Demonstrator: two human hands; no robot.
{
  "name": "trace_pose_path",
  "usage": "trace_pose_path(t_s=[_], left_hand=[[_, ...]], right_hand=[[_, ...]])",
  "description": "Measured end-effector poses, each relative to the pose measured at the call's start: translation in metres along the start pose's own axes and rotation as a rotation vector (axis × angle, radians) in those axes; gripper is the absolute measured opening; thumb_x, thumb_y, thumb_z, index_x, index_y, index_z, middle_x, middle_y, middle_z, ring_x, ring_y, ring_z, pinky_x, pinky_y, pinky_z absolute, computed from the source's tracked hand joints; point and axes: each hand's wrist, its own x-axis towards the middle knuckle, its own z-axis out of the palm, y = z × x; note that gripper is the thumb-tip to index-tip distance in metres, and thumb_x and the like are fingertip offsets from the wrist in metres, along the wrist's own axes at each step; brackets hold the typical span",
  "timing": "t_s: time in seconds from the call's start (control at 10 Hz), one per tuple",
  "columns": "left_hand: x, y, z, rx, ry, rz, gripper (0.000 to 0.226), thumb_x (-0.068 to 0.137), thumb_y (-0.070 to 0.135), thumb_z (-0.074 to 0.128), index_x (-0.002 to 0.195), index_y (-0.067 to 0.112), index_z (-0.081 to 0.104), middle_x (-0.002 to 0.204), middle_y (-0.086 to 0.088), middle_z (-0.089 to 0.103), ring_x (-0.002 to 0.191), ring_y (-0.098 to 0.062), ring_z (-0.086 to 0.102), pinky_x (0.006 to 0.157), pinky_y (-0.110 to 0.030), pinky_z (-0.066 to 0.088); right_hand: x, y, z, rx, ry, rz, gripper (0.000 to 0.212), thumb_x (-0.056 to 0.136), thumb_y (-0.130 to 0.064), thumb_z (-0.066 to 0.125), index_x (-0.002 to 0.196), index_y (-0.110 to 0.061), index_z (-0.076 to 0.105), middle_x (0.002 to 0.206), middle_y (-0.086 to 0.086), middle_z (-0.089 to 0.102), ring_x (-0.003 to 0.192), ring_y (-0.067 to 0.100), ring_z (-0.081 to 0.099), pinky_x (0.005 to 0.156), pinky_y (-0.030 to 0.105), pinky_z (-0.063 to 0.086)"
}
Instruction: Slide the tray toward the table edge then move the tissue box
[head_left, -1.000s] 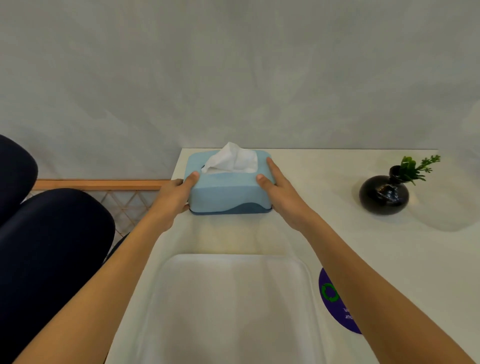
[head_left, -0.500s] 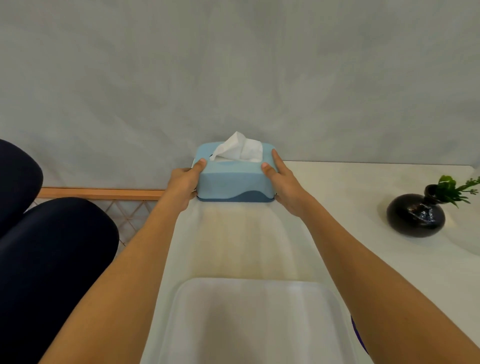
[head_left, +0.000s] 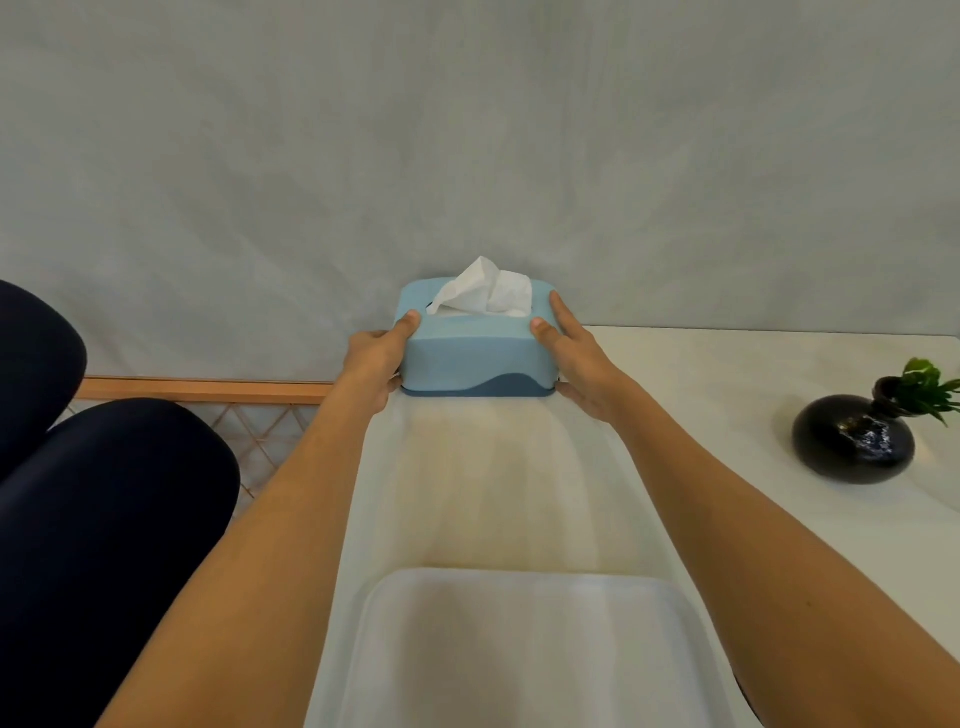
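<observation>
A: Which step do we log here?

B: The second, by our reading. The tray (head_left: 524, 649) lies at the bottom centre of the frame, at the near end of the table (head_left: 727, 405) — so we judge the slide done and the tissue box (head_left: 475, 345) in hand.

A: Where is the box?

B: Centre of the frame, just above the middle, at the far left corner of the table and close to the grey wall. A white tissue (head_left: 485, 288) stands out of its top slot.

A: Grip?

B: Left hand (head_left: 376, 358) clamped on the left end, thumb on the top edge, its other fingers hidden behind the box. Right hand (head_left: 576, 358) on the right end, thumb and forefinger spread along the top edge, lower fingers curled at the base. We cannot tell whether the base is touching the table or just clear of it.

A: Next move?

B: Our judgement — settle the box flat, then loosen both hands evenly so it does not skew. The black vase (head_left: 852, 436) at the right edge stands well apart, no hindrance.
</observation>
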Motion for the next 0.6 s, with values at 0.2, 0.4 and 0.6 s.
trace_pose_path(t_s=[0.2,0.4,0.6], left_hand=[[0.0,0.001,0.001,0.008,-0.004,0.002,0.041,0.084,0.043,0.066,0.103,0.009,0.053,0.121,-0.012,0.06,0.113,-0.03,0.058,0.096,-0.044,0.053],[-0.006,0.005,0.002,0.05,-0.006,0.007,0.043,0.086,0.046,0.062,0.107,0.008,0.056,0.118,-0.011,0.061,0.11,-0.03,0.058,0.09,-0.041,0.052],[-0.025,0.01,-0.007,0.259,0.078,0.1,0.062,0.087,0.055,0.044,0.123,0.006,0.054,0.133,-0.013,0.056,0.119,-0.033,0.054,0.102,-0.045,0.045]], right_hand=[[0.002,0.001,0.001,-0.008,-0.004,-0.006,0.063,0.094,-0.05,0.04,0.148,-0.042,0.008,0.145,0.003,0.035,0.123,0.026,0.046,0.103,0.05,0.046],[-0.001,-0.006,0.001,-0.08,-0.021,0.018,0.064,0.094,-0.052,0.038,0.148,-0.042,0.005,0.147,0.004,0.033,0.125,0.028,0.044,0.106,0.051,0.043],[-0.022,-0.016,-0.002,-0.168,0.021,0.052,0.071,0.096,-0.052,0.029,0.149,-0.03,-0.014,0.158,0.008,0.021,0.138,0.03,0.033,0.108,0.041,0.034]])
